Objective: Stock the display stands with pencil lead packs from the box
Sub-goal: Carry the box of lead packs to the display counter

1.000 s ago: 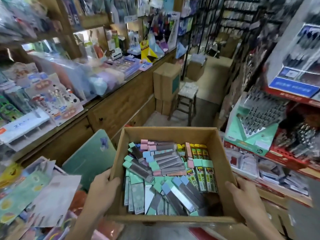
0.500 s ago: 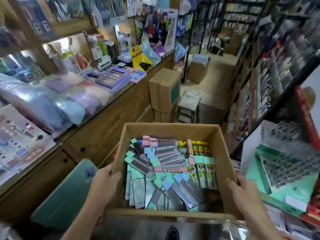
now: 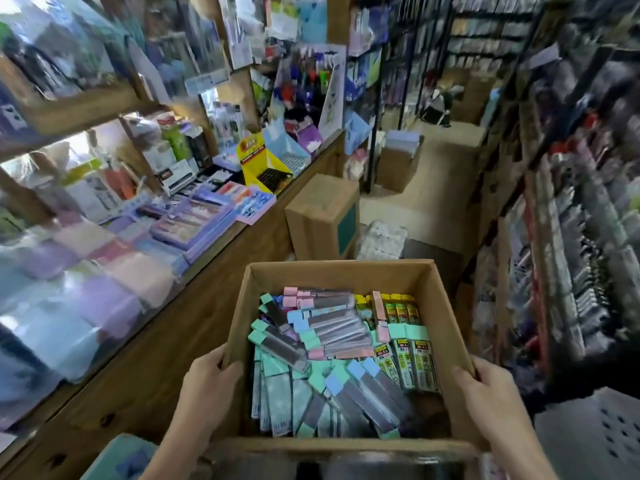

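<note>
An open cardboard box (image 3: 446, 306) is carried in front of me, low in the view. It holds several pencil lead packs (image 3: 332, 327) with mint, blue, pink and yellow caps, lying loose. My left hand (image 3: 207, 386) grips the box's left wall, thumb over the rim. My right hand (image 3: 485, 393) grips the right wall the same way. A yellow display stand (image 3: 259, 164) and a light blue display stand (image 3: 287, 154) sit on the wooden counter ahead on the left.
A wooden counter (image 3: 173, 327) with stationery sets and wrapped goods runs along my left. A closed carton (image 3: 322, 220) and a stool (image 3: 381, 237) stand in the aisle ahead. Racks of pens (image 3: 571, 237) line the right. More cartons (image 3: 398, 164) sit farther down.
I have moved forward along the aisle with the box; the counter goods slid past on the left and the carton and stool came closer. Both hands keep their grip.
</note>
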Demonstrator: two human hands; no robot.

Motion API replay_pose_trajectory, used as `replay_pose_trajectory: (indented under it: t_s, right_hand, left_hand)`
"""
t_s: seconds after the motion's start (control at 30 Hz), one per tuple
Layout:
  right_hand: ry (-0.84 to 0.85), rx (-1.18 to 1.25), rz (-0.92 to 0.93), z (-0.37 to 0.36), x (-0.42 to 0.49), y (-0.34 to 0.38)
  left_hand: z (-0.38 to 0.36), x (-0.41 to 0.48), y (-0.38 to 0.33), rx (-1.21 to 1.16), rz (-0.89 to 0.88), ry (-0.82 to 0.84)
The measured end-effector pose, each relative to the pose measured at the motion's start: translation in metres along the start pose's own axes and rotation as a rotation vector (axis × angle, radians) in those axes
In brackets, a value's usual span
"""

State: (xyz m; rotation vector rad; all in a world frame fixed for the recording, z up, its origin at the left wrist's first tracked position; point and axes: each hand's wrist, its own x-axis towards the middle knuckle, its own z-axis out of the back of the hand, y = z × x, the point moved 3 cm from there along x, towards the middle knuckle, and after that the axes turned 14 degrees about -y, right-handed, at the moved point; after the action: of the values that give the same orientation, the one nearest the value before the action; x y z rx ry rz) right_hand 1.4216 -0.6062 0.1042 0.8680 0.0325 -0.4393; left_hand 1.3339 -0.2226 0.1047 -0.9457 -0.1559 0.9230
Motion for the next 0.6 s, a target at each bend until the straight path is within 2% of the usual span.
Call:
replay_pose_trajectory:
  t_s: [0.33, 0.43, 0.6]
  right_hand:
    - [-0.102, -0.024, -0.044, -0.044, 0.172, 0.093]
    - [-0.082, -0.041, -0.04, -0.056, 0.229, 0.121]
    - [-0.033, -0.075, 0.026, -0.087, 0.344, 0.157]
  left_hand:
    - [-0.094, 0.161, -0.133, -0.047, -0.013, 0.082]
    - [-0.122, 0.198, -0.169, -0.026, -0.009, 0.108]
    - [-0.18, 0.26, -0.212, 0.001, 0.068, 0.051]
